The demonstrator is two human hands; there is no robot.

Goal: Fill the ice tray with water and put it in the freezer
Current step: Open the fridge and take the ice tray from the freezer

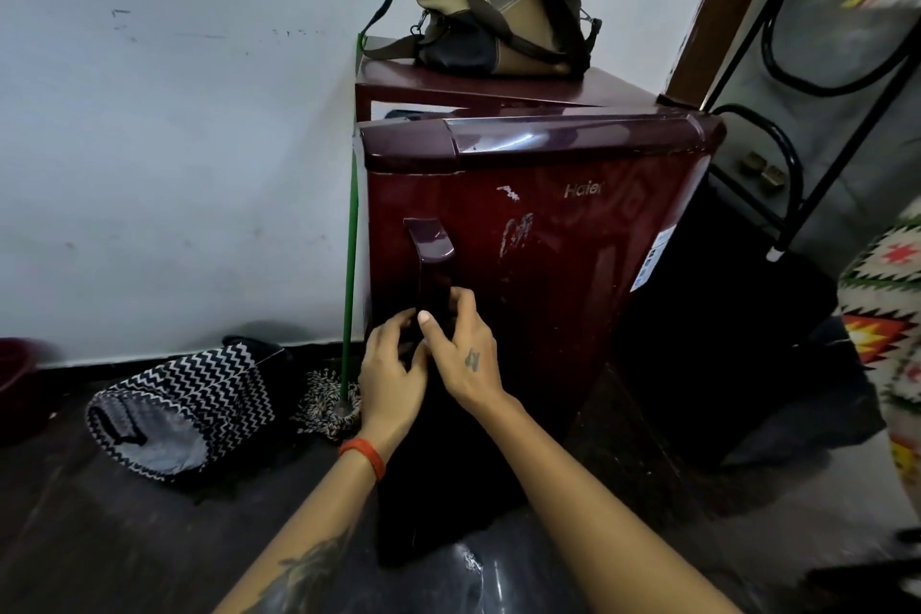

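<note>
A small dark red fridge [558,234] stands against the white wall, its door slightly ajar at the top left. A vertical handle [432,259] runs down the left side of the door. My left hand [391,364] curls round the lower end of the handle from the left. My right hand [461,349] grips the same part from the right, thumb up along it. No ice tray shows in the view.
A tan bag [498,0] sits on the fridge top. A green mop stick [351,234] leans beside the fridge on the left. A zigzag-patterned bag [184,409] lies on the dark floor. A black metal stand [792,175] and a patterned cloth [887,314] are at the right.
</note>
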